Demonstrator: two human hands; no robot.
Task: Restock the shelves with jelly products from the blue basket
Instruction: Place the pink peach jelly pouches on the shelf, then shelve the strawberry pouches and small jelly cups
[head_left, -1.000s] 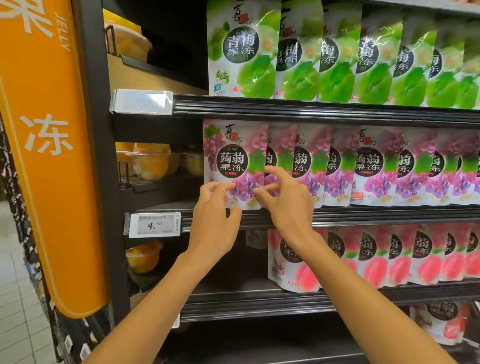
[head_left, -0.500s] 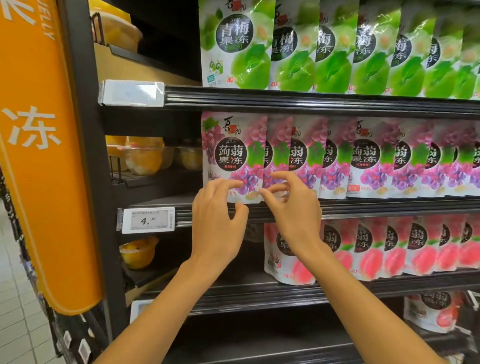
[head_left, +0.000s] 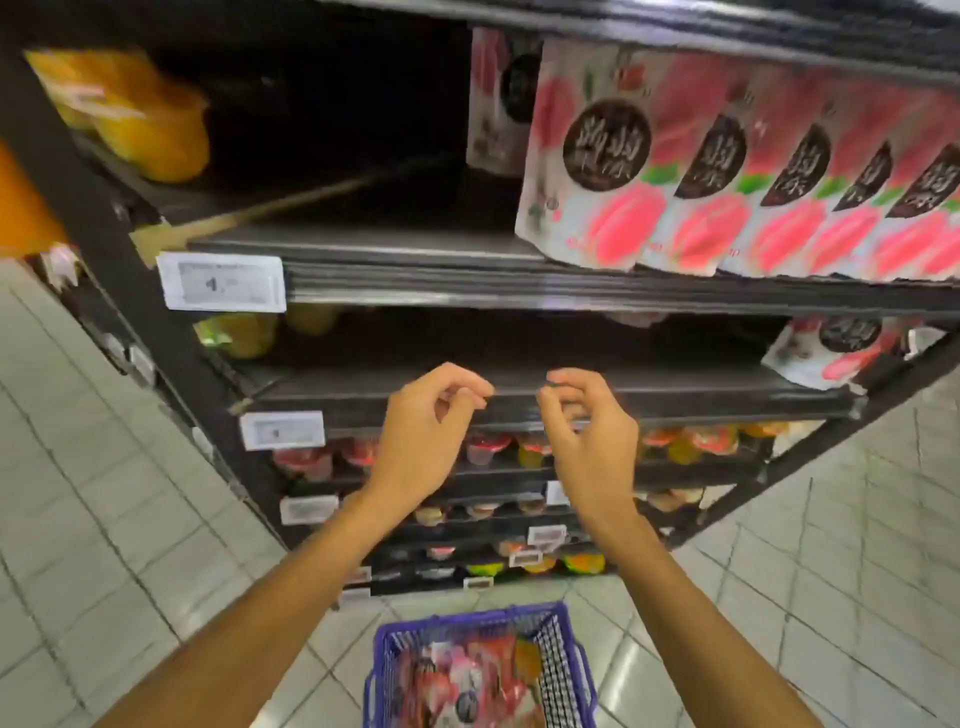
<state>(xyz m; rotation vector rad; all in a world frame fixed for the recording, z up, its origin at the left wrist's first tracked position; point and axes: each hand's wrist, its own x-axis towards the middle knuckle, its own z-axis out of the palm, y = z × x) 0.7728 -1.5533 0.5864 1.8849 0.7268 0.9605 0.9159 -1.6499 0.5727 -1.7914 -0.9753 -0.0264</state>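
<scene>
While left hand (head_left: 423, 441) and right hand (head_left: 592, 447) hold nothing, basket (head_left: 560, 670) lies below.

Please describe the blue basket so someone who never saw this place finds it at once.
Find the black shelving unit; on the tiled floor before its lowest shelves stands the blue basket. Only it is open mesh, holding red-and-white pouches, unlike the shelved jelly cups.

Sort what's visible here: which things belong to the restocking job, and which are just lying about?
Job: blue plastic basket holding jelly packs; pink peach jelly pouches on black shelf; left hand, right hand, both empty.
Around: orange fruit cups; white price tags; grey floor tiles.
</scene>
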